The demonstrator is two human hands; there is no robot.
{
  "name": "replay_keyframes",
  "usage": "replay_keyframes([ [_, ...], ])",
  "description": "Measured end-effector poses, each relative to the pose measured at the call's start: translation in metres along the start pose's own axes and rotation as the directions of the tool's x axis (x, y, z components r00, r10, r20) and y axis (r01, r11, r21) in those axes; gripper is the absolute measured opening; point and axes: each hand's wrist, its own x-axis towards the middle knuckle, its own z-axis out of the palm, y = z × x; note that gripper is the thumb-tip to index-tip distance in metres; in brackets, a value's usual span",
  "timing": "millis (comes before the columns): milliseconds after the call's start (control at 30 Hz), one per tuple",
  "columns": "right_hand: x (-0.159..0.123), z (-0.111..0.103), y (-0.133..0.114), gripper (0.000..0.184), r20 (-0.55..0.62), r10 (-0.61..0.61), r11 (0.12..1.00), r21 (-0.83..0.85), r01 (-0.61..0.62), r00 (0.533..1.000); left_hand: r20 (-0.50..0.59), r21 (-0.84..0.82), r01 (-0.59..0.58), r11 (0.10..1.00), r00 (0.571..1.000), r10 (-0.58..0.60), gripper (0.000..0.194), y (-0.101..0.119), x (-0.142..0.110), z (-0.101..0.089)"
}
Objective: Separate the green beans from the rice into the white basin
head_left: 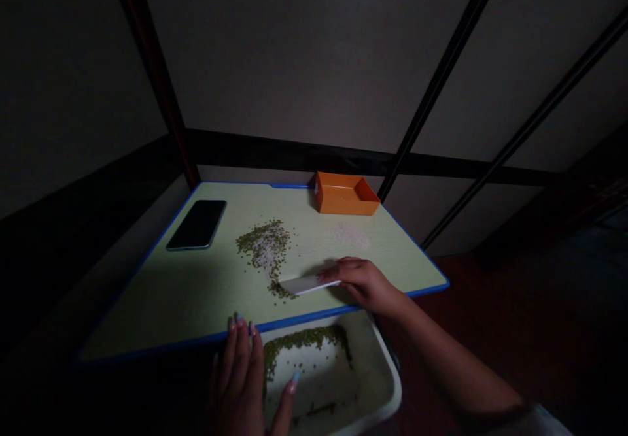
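Note:
My right hand (366, 282) rests on the pale table (196, 285) and pinches a flat white card (305, 284), whose edge touches a small cluster of green beans (280, 290). A larger heap of green beans mixed with white grains (265, 245) lies just beyond it. My left hand (243, 377) grips the rim of a white tray (387, 370) held below the table's near blue edge. Its fingers lie over the rim and its thumb is inside. Green beans (304, 341) lie in the tray.
A dark phone (197, 224) lies at the table's left. An orange open box (345, 193) stands at the far edge, with a small patch of white grains (350, 233) in front of it. Dark bars and a wall rise behind the table.

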Motion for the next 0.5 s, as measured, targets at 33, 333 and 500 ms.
replay_keyframes([
  [33,-0.002,0.0,-0.001,0.035,-0.007,0.003,1.0,-0.018,-0.003,1.0,-0.002,-0.004,0.005,1.0,1.0,-0.005,0.078,0.001,0.0,-0.001],
  [333,-0.016,-0.015,0.009,0.03,-0.171,0.085,0.957,-0.259,-0.128,0.982,-0.047,0.042,0.005,0.999,0.999,-0.003,0.074,0.008,0.006,-0.005],
  [500,-0.015,-0.005,0.003,0.04,-0.007,0.044,0.962,-0.27,-0.045,0.999,-0.035,0.048,-0.009,0.999,0.999,0.011,0.074,0.008,0.008,-0.008],
])
